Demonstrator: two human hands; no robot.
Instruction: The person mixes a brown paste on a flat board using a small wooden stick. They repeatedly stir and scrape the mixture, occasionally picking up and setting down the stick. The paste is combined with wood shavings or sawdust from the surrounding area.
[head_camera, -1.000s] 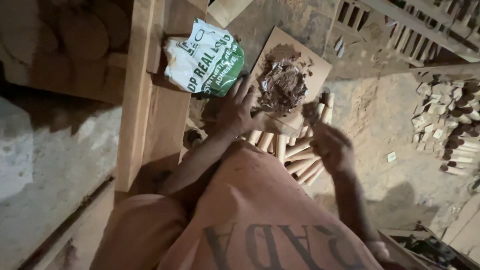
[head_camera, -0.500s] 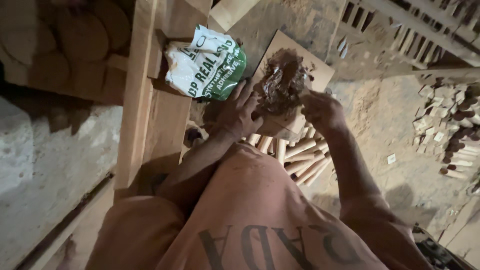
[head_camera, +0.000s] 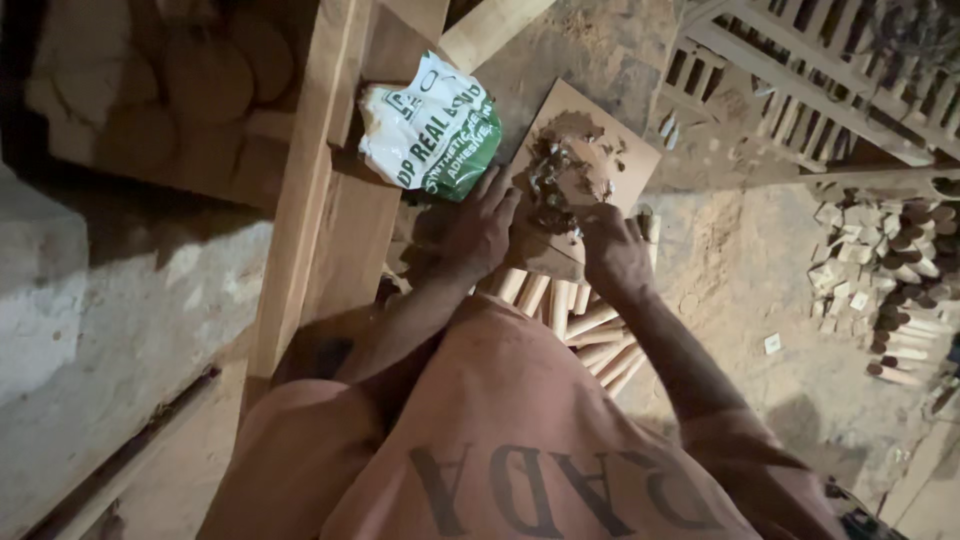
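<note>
The left hand (head_camera: 478, 232) rests open against a square board (head_camera: 630, 160) smeared with brown paste (head_camera: 565, 180); the right hand (head_camera: 612, 250) pinches some paste.

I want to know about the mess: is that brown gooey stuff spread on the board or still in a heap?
Partly spread. The brown paste lies in an uneven patch with stray blobs on the flat board, much bare wood around it.

A woodworking shop, judging by planks (head_camera: 300, 210), cut sticks (head_camera: 575, 315), piled offcuts (head_camera: 885, 275), slatted frames (head_camera: 800, 70) and a dusty floor (head_camera: 760, 300).
</note>
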